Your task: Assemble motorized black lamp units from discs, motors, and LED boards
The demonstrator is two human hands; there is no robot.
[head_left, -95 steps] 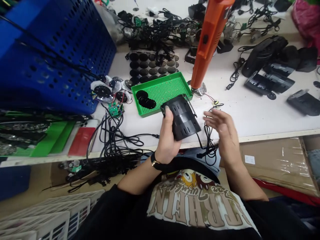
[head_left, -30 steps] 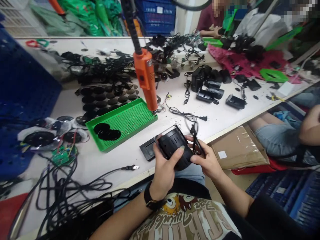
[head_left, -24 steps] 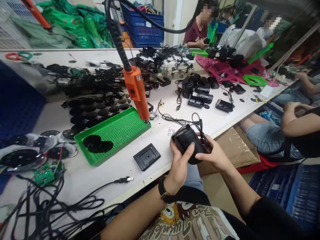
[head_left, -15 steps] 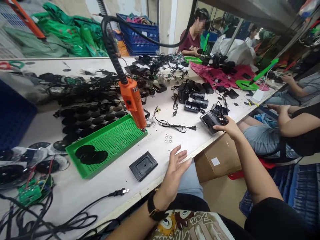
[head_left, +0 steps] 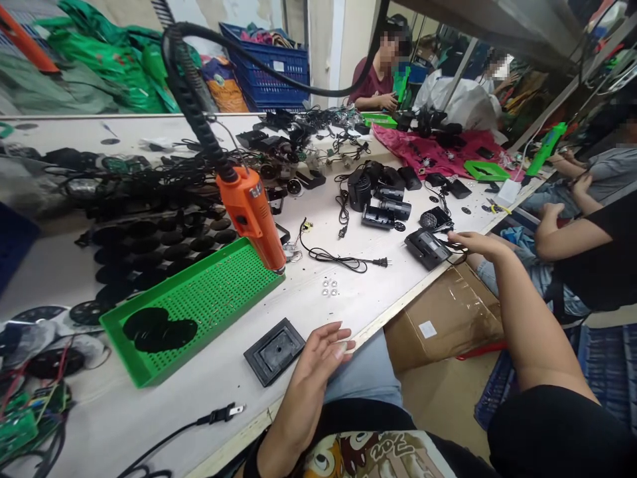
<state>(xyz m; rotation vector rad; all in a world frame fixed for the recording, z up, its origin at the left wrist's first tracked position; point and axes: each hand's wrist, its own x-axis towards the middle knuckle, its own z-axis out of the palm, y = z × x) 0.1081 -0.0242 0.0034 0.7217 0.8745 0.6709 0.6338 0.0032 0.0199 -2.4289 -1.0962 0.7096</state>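
My left hand (head_left: 321,348) hovers open, fingers spread, over the table's front edge just right of a black square plate (head_left: 273,350). My right arm reaches far to the right. There my right hand (head_left: 472,244) lies with fingers stretched out beside a black device housing (head_left: 426,247) that rests on the table with its cord bunched at my fingertips. The hand does not grip the housing.
An orange electric screwdriver (head_left: 249,212) hangs on a black cable above a green tray (head_left: 209,292) holding black discs (head_left: 159,328). Small metal parts (head_left: 329,287), a plugged cord (head_left: 348,260) and more black housings (head_left: 381,199) lie about. A cardboard box (head_left: 448,318) sits below. A co-worker's arms (head_left: 572,232) are at right.
Both hands held the black housing near my body. My right hand carried it off to the right and set it on the table; my left hand let go and opened. The view swung right.
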